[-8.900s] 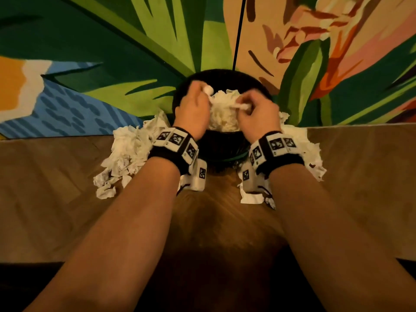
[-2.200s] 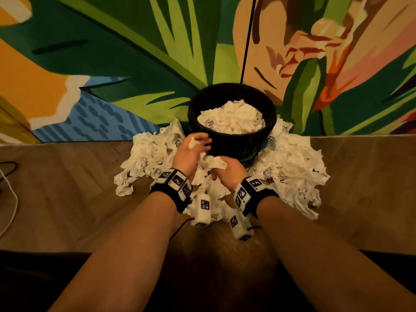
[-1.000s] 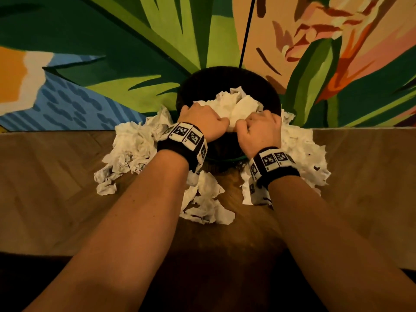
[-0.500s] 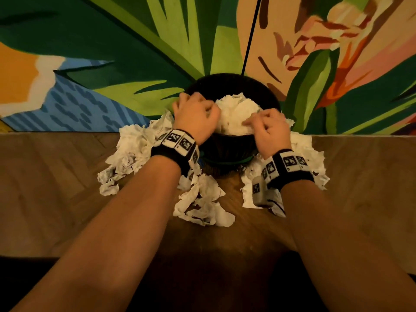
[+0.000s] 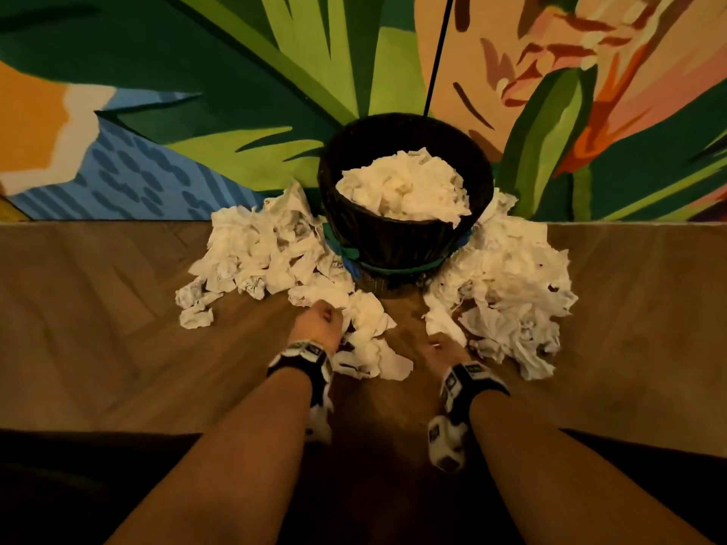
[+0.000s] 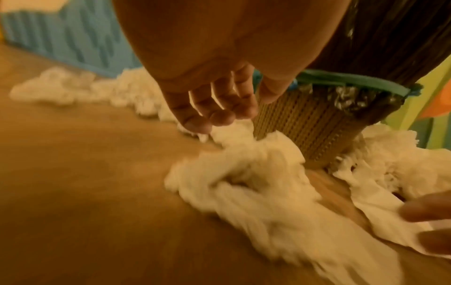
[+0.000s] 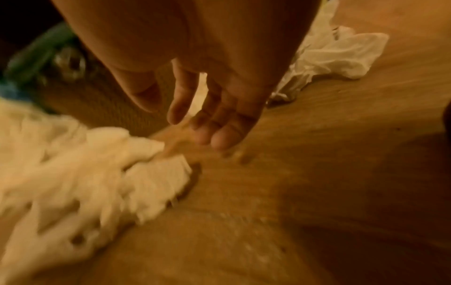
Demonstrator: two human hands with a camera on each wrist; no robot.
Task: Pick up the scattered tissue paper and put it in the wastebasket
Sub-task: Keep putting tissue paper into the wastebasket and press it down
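Tissue paper point(image 5: 369, 340) lies all around the wastebasket point(image 5: 405, 241) on the floor point(image 5: 118, 328). We see soft, white, crumpled bits in three heaps. One big lumpy heap point(image 5: 259, 253) sits on the left of the basket. Another big heap point(image 5: 511, 289) sits on the right. A smaller bunch lies on the near side, between our two hands. More white tissue point(image 5: 405, 186) fills the basket in a puffy mound that comes up close to the rim.

The basket is round and dark. Its side has thin ribs that run up and down. A green band point(image 6: 341, 82) goes around it low down, and below the band the wall looks woven, like a light brown mesh point(image 6: 312, 123).

Our left hand point(image 5: 318, 324) is at the left edge of the small bunch. In the left wrist view its fingers point(image 6: 214, 108) are loosely bent and apart, and they hold nothing. They hang just above the paper.

Our right hand point(image 5: 436, 350) is low over bare wood, near the right heap. In the right wrist view its fingers point(image 7: 219, 123) are loose and a bit spread, and they hold nothing. Both wrist views are blurry.

The floor is smooth brown wood with slanted planks. Behind the basket stands a wall point(image 5: 196, 92) painted with big flat leaves in green, blue, orange and pink. A thin black line point(image 5: 436, 53) runs up the wall above the basket.
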